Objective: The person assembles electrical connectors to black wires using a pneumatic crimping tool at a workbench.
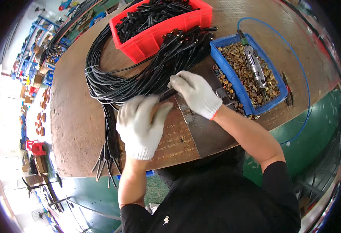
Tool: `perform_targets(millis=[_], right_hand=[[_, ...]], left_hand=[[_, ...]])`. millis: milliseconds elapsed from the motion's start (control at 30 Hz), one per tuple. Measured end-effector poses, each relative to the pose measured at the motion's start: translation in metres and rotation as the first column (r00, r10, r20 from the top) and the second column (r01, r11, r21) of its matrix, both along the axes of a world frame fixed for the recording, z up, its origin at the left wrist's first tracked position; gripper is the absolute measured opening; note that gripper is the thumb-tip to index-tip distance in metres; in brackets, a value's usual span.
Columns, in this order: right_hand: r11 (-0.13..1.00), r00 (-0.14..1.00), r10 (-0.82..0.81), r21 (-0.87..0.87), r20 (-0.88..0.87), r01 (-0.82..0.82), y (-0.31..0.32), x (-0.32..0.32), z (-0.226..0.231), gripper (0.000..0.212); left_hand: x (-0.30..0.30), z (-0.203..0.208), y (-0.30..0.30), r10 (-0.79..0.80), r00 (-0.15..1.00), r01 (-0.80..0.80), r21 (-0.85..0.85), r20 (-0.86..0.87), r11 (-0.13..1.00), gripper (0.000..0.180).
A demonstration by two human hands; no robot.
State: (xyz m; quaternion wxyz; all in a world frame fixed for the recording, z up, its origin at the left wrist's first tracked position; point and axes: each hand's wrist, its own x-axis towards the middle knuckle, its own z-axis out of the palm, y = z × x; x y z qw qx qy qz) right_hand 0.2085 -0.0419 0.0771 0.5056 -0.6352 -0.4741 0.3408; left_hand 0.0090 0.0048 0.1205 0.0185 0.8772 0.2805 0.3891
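Note:
Over the brown tabletop, my right hand (195, 93), in a white knit glove, is closed on a short black cylindrical sleeve (167, 94). The sleeve's other end reaches the fingertips of my left hand (139, 126), gloved the same way. Motion blurs the left fingers; its thumb stands apart from them, and whether they grip the sleeve cannot be made out. Just beyond both hands lies a tied coil of black cables (104, 83), its connector ends (186, 44) bunched toward the right. Loose cable ends (107, 155) hang over the near edge, left of my left hand.
A red bin (139, 50) of black parts stands at the back. To the right, a blue tray (232, 75) holds small brass-coloured pieces and a silver power driver (254, 66) with a blue hose (300, 64). Pliers (288, 91) lie beside it. A dark plate (209, 134) covers the near edge.

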Motion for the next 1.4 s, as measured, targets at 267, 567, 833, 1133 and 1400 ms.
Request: perform_targets(millis=[267, 567, 833, 1133, 1400], right_hand=[[0.992, 0.711, -0.119, -0.109, -0.693, 0.060, 0.019, -0.015, -0.031, 0.033], [0.905, 0.788, -0.316, 0.082, -0.529, 0.417, 0.025, 0.022, -0.063, 0.044], [0.999, 0.911, -0.013, 0.026, -0.411, 0.026, 0.035, 0.015, -0.048, 0.066], [0.983, 0.976, -0.032, 0.172, -0.213, 0.070, 0.035, 0.014, -0.067, 0.032], [0.988, 0.971, 0.021, 0.151, -0.239, 0.016, 0.023, 0.020, -0.057, 0.034]], left_hand=[[0.059, -0.064, 0.029, 0.410, 0.637, 0.572, -0.757, 0.653, 0.317, 0.068], [0.092, -0.090, 0.069, -0.030, 0.709, 0.698, -0.693, 0.705, 0.180, 0.077], [0.106, -0.112, 0.073, -0.038, 0.781, 0.592, -0.719, 0.624, 0.365, 0.041], [0.104, -0.130, 0.063, -0.084, 0.714, 0.691, -0.682, 0.695, 0.240, 0.024], [0.083, -0.121, 0.048, -0.081, 0.874, 0.433, -0.692, 0.480, 0.578, 0.034]])
